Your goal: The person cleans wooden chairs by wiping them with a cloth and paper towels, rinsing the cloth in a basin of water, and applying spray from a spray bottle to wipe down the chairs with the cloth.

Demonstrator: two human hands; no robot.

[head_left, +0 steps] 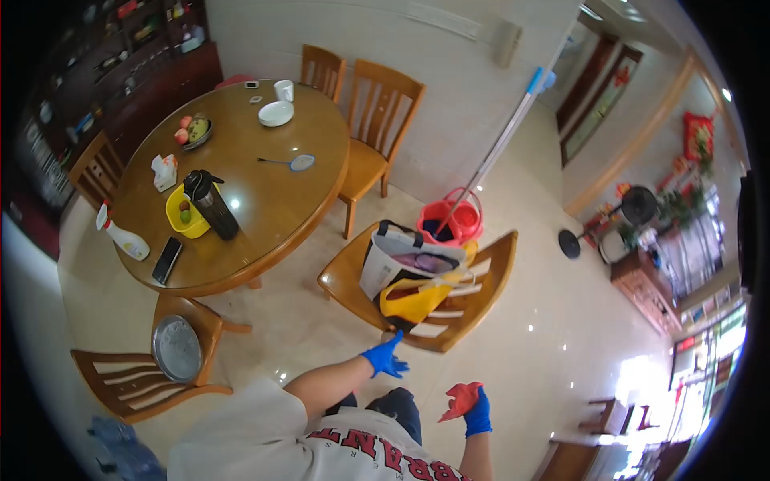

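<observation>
My left hand, in a blue glove, is stretched out with its fingers spread and nothing in it. Its fingertips come close to the edge of a wooden chair; whether they touch it I cannot tell. On that chair's seat lie a white and black bag and a yellow bag, leaning together. Lower right, my right hand, also gloved in blue, is closed on a red cloth, which hangs out to the left of the fingers.
A round wooden table at left carries a spray bottle, phone, black flask, yellow basket and white bowl. A metal tray rests on a near chair. Behind the bags stands a red bucket with a mop.
</observation>
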